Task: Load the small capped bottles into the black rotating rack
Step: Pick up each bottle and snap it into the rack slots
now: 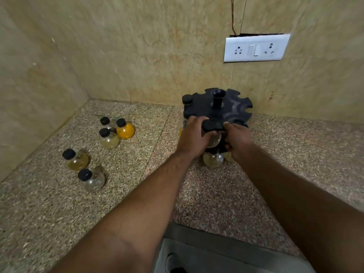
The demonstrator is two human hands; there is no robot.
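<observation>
Right, corner stock, as seen standing by:

- black rack [233, 109]: on the speckled counter [216, 194], tucked near the back wall [157, 56], below the socket plate [256, 47]. Notched rim, so bottles hang by the neck w/ caps on top. Seems to be two tiers. The centre post [218, 97] stands free.
- left hand [192, 136]: fingers lie over the front rim, thumb curled against the clear bottle [215, 139]. Prob. feeding its neck into the front notch of the top tier.
- right hand [239, 138]: on the other side of the same bottle, fingers hooked over the rim. Likely bracing the rack so it doesn't spin during loading. The hands are close but not touching, w/ the bottle between them.
- loaded: one seated cap [187, 99] in the back-left notch, and a lower bottle [213, 160] hanging directly under the clear one. More glass peeks out behind each hand; can't count it.
- waiting, group A: orange bottle [125, 130], pale bottle [109, 139] and a third bottle [105, 121] behind them, bunched tight, well left of the rack.
- waiting, group B: yellowish bottle [77, 160] and empty-looking bottle [93, 180], just beside each other, nearer the person.
- all five are upright w/ caps on, on the left arm's side, presumably staged for pick-up one at a time.
- notches along the right and back of the top tier look open, so there is room for the rest; job approx. part done.
</observation>
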